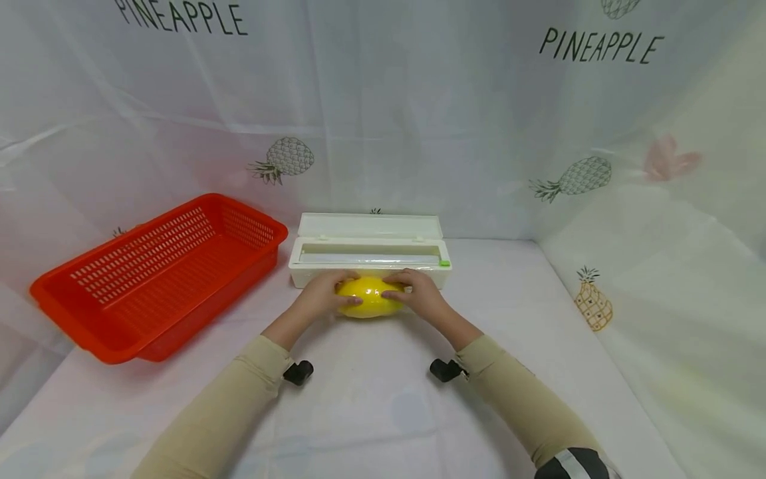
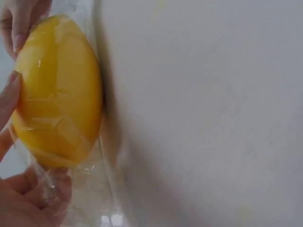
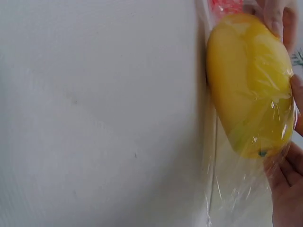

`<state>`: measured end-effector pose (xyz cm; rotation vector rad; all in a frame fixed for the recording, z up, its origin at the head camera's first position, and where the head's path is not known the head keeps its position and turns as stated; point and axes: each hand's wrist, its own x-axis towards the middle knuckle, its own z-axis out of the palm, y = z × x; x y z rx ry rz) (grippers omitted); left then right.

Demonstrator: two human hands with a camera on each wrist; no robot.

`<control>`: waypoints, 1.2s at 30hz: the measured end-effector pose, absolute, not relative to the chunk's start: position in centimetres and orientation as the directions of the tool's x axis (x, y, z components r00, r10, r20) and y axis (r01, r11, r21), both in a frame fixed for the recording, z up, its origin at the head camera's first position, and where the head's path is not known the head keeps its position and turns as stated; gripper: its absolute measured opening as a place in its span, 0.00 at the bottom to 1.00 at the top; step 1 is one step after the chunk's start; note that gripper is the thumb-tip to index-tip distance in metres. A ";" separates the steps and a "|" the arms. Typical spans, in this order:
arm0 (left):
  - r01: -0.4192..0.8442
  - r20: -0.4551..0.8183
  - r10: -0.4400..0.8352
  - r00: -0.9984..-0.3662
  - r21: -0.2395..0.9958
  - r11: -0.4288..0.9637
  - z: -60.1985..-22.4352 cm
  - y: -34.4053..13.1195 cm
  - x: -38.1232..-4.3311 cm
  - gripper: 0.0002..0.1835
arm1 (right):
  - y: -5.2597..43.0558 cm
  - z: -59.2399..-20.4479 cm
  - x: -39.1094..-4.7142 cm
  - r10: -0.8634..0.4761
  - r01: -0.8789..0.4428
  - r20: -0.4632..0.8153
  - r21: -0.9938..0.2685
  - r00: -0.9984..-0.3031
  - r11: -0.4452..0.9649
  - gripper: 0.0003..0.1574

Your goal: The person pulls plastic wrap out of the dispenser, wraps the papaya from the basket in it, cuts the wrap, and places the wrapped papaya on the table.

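Observation:
A glossy yellow oval fruit (image 1: 370,301) lies sideways in front of a white cling film dispenser (image 1: 368,227), overlapping its front in the head view. My left hand (image 1: 323,293) grips the fruit's left end, thumb on the near side and fingers at the top. At the opposite end, my right hand (image 1: 423,294) holds it the same way. Clear cling film (image 3: 241,189) covers the fruit with creases and shiny folds, and spreads past its ends beneath the hands. A small green spot (image 3: 262,153) marks the fruit's right end in the right wrist view.
The dispenser's lid stands raised, with a film roll (image 1: 368,258) inside and a green piece (image 1: 445,263) at its right. A red plastic basket (image 1: 173,336) sits on the left of the white-covered table (image 1: 371,412). Behind hangs a pineapple-print cloth (image 1: 407,133).

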<state>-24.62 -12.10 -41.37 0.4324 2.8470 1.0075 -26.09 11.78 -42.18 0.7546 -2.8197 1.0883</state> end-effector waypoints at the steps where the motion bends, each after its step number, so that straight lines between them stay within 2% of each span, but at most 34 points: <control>1: 0.229 0.020 0.282 -0.959 0.639 0.734 -41.4 -12.1 -24.5 0.31 | 11.8 -42.3 -26.1 -0.420 -0.432 0.181 -0.637 -0.889 0.638 0.24; 9: 0.185 0.072 0.190 -0.979 0.701 0.689 -41.4 -11.8 -24.1 0.30 | 12.1 -43.0 -26.7 -0.424 -0.416 0.168 -0.681 -0.890 0.603 0.25; 17: 0.194 0.059 0.219 -0.974 0.717 0.670 -41.2 -11.5 -23.9 0.32 | 11.9 -43.4 -26.3 -0.383 -0.384 0.157 -0.670 -0.910 0.635 0.24; 24: 0.157 0.044 0.176 -0.983 0.693 0.704 -40.8 -11.1 -23.5 0.31 | 11.6 -43.2 -26.1 -0.366 -0.406 0.197 -0.607 -0.910 0.683 0.24; 29: 0.154 0.054 0.163 -0.985 0.694 0.704 -40.9 -11.0 -23.6 0.30 | 11.8 -43.1 -26.0 -0.341 -0.393 0.207 -0.611 -0.917 0.687 0.23; 36: 0.153 0.062 0.154 -0.986 0.695 0.702 -41.6 -11.0 -23.8 0.34 | 11.8 -43.3 -26.0 -0.314 -0.339 0.161 -0.658 -0.936 0.672 0.21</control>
